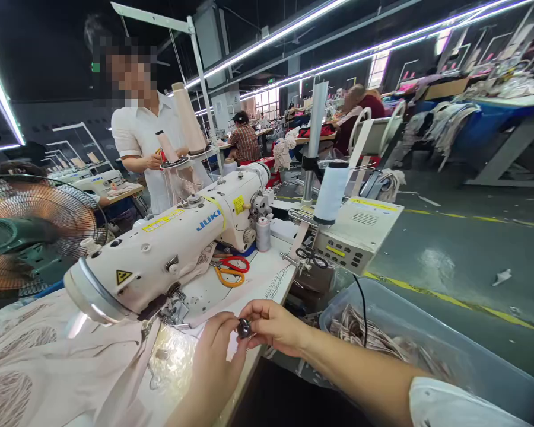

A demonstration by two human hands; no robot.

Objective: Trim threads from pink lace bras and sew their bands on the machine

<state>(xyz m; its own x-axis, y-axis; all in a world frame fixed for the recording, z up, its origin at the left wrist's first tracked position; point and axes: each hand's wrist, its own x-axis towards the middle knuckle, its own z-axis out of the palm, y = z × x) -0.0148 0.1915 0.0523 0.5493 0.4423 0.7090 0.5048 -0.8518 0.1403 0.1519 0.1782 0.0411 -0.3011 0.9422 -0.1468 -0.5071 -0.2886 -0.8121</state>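
A small, dark, shiny round metal piece, by its look a bobbin case (244, 328), is pinched between my two hands in front of the sewing machine. My left hand (216, 353) grips it from the left with thumb and fingers. From the other side my right hand (273, 325) has its fingertips closed on it, covering part of it. Just beyond is the white JUKI sewing machine (169, 252), its needle area left of my hands. Pale pink fabric (84, 362) is spread on the table at the left, beside a clear shiny plastic sheet (171, 356).
Orange- and red-handled scissors (232, 271) lie on the machine bed. A thread cone (331, 193) stands by the control box (360, 228). A clear bin (409, 308) with fabric sits at right. Behind the machine stands a person (153, 133); a fan (31, 237) is at left.
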